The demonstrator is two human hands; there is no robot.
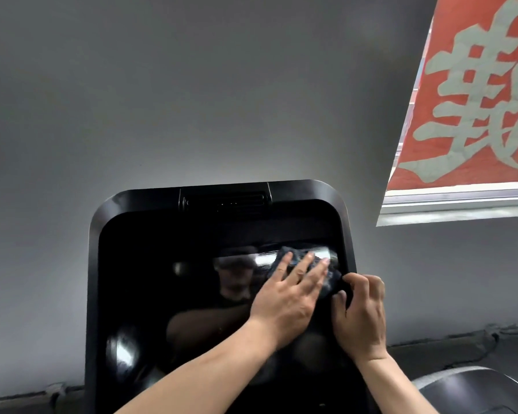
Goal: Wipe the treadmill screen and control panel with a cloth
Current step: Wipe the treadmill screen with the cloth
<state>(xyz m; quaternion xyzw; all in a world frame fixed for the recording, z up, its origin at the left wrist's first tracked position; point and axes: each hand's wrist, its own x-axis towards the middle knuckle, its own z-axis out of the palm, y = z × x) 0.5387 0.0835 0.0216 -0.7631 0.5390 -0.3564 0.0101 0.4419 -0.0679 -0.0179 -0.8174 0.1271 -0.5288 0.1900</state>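
The treadmill's glossy black screen point(168, 279) fills the lower middle of the head view and mirrors a person. A dark cloth point(331, 282) lies against the screen's upper right part. My left hand point(290, 297) presses flat on the cloth, its fingers straight and spread. Beside it at the screen's right edge, my right hand point(361, 315) pinches the cloth's right end with curled fingers. Most of the cloth is hidden under my hands.
The screen's black frame point(222, 192) carries a slotted vent at its top. A grey wall stands behind. A window with a red banner point(473, 94) is at the upper right. A grey curved machine part point(473, 389) sits at the lower right.
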